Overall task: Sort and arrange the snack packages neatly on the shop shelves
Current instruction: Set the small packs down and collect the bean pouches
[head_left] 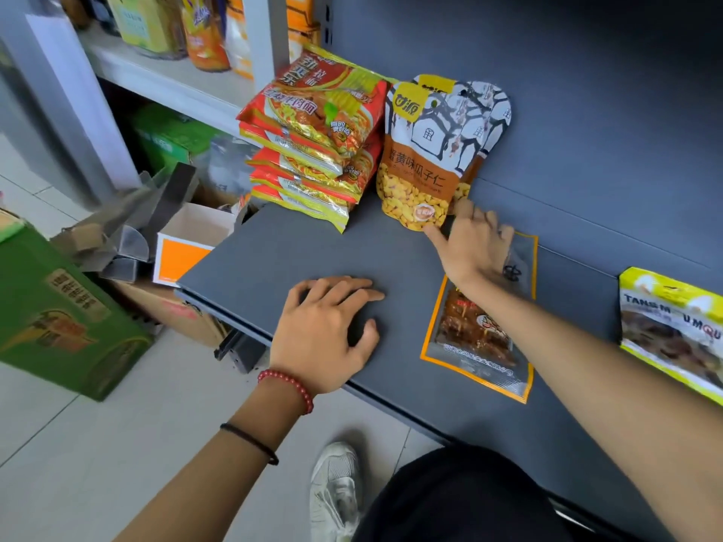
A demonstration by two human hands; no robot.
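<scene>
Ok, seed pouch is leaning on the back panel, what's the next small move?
Probably let go with the right hand and take the orange-edged pouch lying flat beneath that forearm: the seed pouch already leans upright beside the noodle stack, the left hand rests idle.

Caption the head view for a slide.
Right hand holds an upright seed pouch beside stacked noodles; left hand rests on shelf.

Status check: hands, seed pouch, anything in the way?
Left hand flat on shelf, holding nothing. Right hand pinches seed pouch, upright against back panel beside noodle stack. Orange-edged packet lies flat under right wrist.
</scene>
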